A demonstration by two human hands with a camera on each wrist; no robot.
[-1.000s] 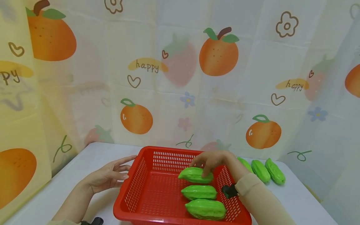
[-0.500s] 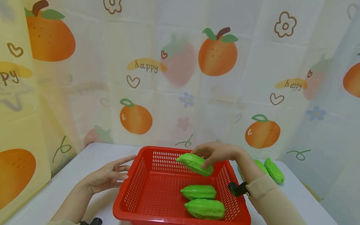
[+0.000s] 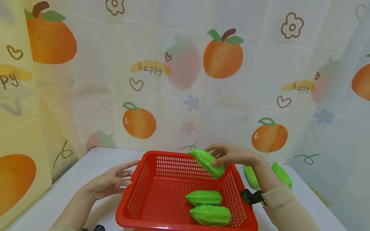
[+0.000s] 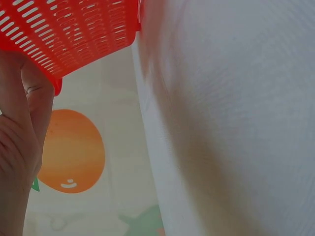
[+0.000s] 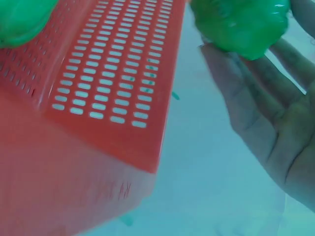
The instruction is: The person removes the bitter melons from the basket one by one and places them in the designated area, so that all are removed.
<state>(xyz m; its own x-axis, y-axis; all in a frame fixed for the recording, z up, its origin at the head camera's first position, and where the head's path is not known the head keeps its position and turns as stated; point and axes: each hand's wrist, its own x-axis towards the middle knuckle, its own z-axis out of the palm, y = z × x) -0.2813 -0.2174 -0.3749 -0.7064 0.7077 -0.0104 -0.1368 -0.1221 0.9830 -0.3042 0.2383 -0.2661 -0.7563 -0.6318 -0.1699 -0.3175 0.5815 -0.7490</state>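
My right hand [image 3: 232, 154] grips a green ribbed bitter melon [image 3: 206, 162] between thumb and fingers, above the back right part of the red plastic basket [image 3: 125, 205]. The melon tilts, its pointed end up and to the left. In the right wrist view this bitter melon [image 5: 241, 24] sits at the fingertips, outside the perforated wall. Two more bitter melons [image 3: 204, 197] [image 3: 211, 215] lie side by side in the basket's right half. My left hand [image 3: 110, 181] rests its relaxed fingers against the basket's left side, just under the rim in the left wrist view.
Right of the basket, on the white table [image 3: 306, 205], lie a bitter melon [image 3: 251, 176] and another bitter melon [image 3: 281, 175], partly covered by my right forearm. A curtain [image 3: 179, 106] printed with oranges and strawberries hangs behind the table.
My right hand has lifted the bitter melon up from the basket's floor and moved slightly right, tilting it. The left hand has stayed at the basket's side.
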